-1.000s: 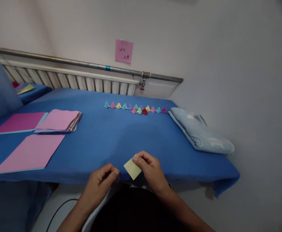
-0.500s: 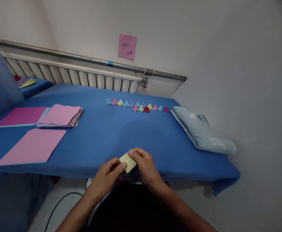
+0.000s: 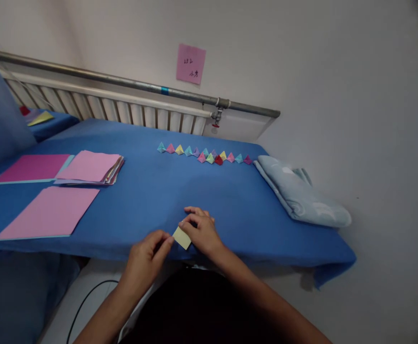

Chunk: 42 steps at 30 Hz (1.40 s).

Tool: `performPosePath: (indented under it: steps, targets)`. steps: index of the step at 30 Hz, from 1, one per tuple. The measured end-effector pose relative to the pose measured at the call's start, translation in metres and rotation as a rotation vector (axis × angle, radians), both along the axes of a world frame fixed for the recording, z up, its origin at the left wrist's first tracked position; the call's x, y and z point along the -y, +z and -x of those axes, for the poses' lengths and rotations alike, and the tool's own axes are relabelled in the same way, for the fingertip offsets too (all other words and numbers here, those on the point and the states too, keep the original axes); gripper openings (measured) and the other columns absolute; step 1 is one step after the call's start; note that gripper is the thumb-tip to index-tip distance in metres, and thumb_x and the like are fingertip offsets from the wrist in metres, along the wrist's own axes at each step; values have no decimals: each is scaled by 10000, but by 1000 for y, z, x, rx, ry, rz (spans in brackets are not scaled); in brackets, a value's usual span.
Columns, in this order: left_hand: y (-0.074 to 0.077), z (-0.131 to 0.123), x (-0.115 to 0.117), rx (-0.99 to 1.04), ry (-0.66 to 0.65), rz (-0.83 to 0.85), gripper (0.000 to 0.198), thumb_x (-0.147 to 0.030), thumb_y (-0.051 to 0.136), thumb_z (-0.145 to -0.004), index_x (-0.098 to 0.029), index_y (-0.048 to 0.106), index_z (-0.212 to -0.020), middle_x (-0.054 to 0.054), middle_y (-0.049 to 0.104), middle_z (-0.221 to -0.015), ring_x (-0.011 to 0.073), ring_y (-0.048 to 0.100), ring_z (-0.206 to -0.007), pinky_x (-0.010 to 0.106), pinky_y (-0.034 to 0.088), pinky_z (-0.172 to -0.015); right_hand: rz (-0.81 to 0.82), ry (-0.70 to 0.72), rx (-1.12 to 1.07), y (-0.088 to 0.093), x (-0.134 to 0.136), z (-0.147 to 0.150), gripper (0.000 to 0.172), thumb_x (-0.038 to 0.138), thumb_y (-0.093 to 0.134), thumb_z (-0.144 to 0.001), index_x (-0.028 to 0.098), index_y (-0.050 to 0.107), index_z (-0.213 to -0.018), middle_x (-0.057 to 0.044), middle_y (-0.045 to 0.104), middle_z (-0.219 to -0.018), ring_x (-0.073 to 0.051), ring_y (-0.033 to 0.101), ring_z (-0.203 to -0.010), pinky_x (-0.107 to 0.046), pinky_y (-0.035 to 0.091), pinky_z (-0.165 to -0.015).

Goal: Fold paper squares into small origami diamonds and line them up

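Note:
A small folded square of pale yellow paper (image 3: pixel 182 238) is between my two hands, over the near edge of the blue-covered table. The thumb and forefinger of my left hand (image 3: pixel 152 251) pinch its left corner. At the upper right, my right hand (image 3: pixel 202 231) grips the paper's edge between thumb and curled forefinger, its other fingers stretched away. Beyond my hands, several small folded paper shapes (image 3: pixel 211 157) in mixed colours stand in a zigzag row across the table.
On the left lie a pink sheet stack (image 3: pixel 49 212), a mixed paper pile (image 3: pixel 89 166) and magenta paper (image 3: pixel 33 168). A folded pale blue blanket (image 3: pixel 298 193) lies at the right end. Behind the table cloth (image 3: pixel 140 191) run a radiator (image 3: pixel 137 114) and a metal pipe (image 3: pixel 123 82).
The yellow paper has shifted a little left and turned. My left hand has moved to its left corner, and my right hand has come further over its top, fingers more extended.

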<state>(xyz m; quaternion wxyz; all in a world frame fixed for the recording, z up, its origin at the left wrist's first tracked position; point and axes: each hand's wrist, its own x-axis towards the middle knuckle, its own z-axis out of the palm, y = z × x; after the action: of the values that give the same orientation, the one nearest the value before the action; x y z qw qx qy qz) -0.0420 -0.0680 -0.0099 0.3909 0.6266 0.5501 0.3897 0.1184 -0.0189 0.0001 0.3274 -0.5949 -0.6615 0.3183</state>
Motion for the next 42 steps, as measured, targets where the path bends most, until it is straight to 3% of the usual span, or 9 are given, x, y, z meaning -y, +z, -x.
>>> performPosePath:
  steps: [2,4,8,11,14,17,27,42]
  targets:
    - [-4,1,-4,-115,-54,-235,153,-286,507,-859,-244,647,-905,24,691,-871,193,613,-835,307,433,-777,-53,-12,136,-6,0,2,146,239,636,-785,211,655,-643,-40,605,-1211,-263,438,-1162,-469,252,-941]
    - [-9,-2,-9,-222,-168,-373,245,-178,444,-874,-252,628,-1018,48,691,-1028,203,606,-962,353,406,-869,-105,-35,238,-11,-1,2,131,243,648,-783,207,651,-657,-48,601,-1225,-273,439,-1161,-453,270,-922]
    - [-16,-8,-15,-407,-288,-466,355,-57,371,-863,-240,619,-1038,61,691,-1055,207,606,-971,396,372,-883,-187,-70,312,-15,-2,-6,80,254,687,-747,215,655,-809,-74,596,-1224,-296,454,-1139,-442,294,-908]
    - [-16,-8,-15,-461,-301,-492,384,-25,366,-849,-234,593,-1079,61,684,-1075,208,604,-982,409,357,-887,-269,-31,219,-10,5,-18,72,218,621,-794,222,634,-864,-67,633,-1130,-249,505,-1078,-397,316,-905]
    - [-15,-5,-14,-488,-323,-504,398,-19,369,-846,-231,567,-1120,66,669,-1112,201,599,-1011,413,352,-906,-320,183,167,-4,19,-30,160,125,525,-812,233,619,-882,-22,671,-959,-193,556,-943,-345,336,-856]
    - [-16,-4,-14,-527,-289,-527,348,-55,408,-845,-205,565,-1117,101,630,-1182,220,570,-1087,426,353,-940,-310,329,218,-4,32,-39,252,77,533,-765,235,615,-945,-15,672,-992,-196,545,-952,-348,323,-862]
    - [-24,1,-25,-493,-266,-594,194,-178,507,-850,-191,574,-1032,105,613,-1155,232,574,-1057,435,430,-908,-351,309,313,-14,32,-40,251,173,645,-789,213,624,-1035,-47,658,-1082,-208,541,-976,-355,328,-842]
    - [-27,5,-36,-466,-301,-646,138,-256,524,-886,-193,614,-968,85,654,-1064,215,610,-974,405,471,-854,-328,287,293,-11,29,-38,173,174,643,-803,216,650,-970,-20,677,-1026,-187,549,-896,-329,317,-801]
